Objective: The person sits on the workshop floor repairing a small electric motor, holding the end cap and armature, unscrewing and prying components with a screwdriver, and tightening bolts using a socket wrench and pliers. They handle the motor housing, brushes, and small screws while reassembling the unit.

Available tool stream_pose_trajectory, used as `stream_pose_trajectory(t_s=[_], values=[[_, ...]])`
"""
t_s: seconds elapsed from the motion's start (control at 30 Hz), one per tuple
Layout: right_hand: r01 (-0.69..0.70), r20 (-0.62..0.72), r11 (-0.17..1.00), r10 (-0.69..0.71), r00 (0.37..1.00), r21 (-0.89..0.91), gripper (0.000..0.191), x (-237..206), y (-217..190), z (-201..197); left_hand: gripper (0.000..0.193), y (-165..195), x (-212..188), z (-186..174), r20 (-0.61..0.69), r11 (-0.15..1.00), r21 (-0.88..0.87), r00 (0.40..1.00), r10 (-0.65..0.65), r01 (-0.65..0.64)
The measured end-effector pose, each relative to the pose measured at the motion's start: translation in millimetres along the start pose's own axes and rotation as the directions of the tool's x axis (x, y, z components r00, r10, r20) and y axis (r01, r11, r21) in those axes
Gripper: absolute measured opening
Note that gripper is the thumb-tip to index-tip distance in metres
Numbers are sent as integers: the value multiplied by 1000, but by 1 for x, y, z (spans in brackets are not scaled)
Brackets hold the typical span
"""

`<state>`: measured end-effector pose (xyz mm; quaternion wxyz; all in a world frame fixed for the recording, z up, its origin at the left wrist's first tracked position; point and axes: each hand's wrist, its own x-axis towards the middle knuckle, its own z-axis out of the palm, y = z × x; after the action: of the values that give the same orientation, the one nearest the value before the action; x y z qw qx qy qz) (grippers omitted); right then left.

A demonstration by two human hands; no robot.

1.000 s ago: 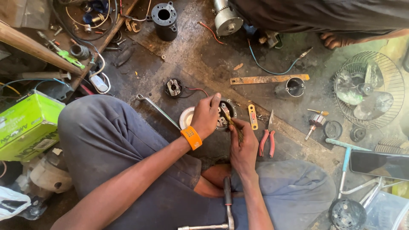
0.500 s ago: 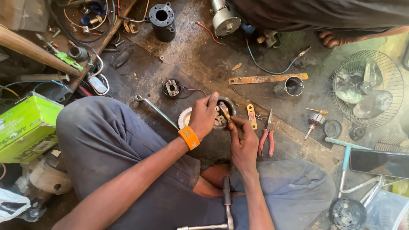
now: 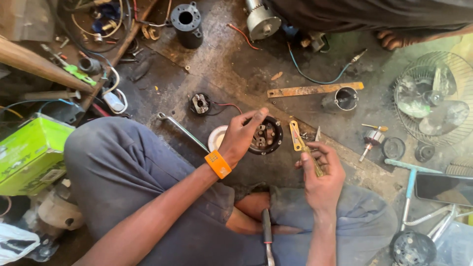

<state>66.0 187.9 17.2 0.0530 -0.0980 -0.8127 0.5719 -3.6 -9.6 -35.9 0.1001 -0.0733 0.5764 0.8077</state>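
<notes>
Both hands parted: left hand (image 3: 242, 135) still grips motor housing (image 3: 266, 135), right hand (image 3: 320, 172) withdrew clutching screwdriver (image 3: 310, 155).

The floor (image 3: 236, 64) is dark, stained concrete strewn with parts. On it lie a black cylindrical housing (image 3: 186, 22), a silver motor (image 3: 262, 20), a rusty flat metal strip (image 3: 315, 89) with a small metal cup (image 3: 341, 99) just beside it, and a long wrench (image 3: 181, 130). A fan guard (image 3: 433, 98) rests at the right edge, a green box (image 3: 29, 152) at the left, and a small wired part (image 3: 200, 104) sits near the middle.
</notes>
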Motion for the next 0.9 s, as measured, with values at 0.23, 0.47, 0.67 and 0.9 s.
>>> stream_pose_trajectory(t_s=[0.23, 0.47, 0.67, 0.9], values=[[249, 40, 940, -247, 968, -231, 20, 1, -12, -7, 47, 10, 0, 8, 45, 987, -10, 986, -161, 162], [299, 34, 914, -302, 953, -275, 22, 1, -16, 0, 50, 7, 0, 9, 67, 993, 0, 990, -121, 121], [64, 31, 982, -59, 998, -180, 21, 3, -8, 2, 50, 12, -2, 10, 39, 969, 248, 999, -21, 11], [-28, 198, 998, 17, 980, 54, 20, 8, 12, 4, 47, 19, -4, 7, -21, 868, 495, 998, 51, -34]])
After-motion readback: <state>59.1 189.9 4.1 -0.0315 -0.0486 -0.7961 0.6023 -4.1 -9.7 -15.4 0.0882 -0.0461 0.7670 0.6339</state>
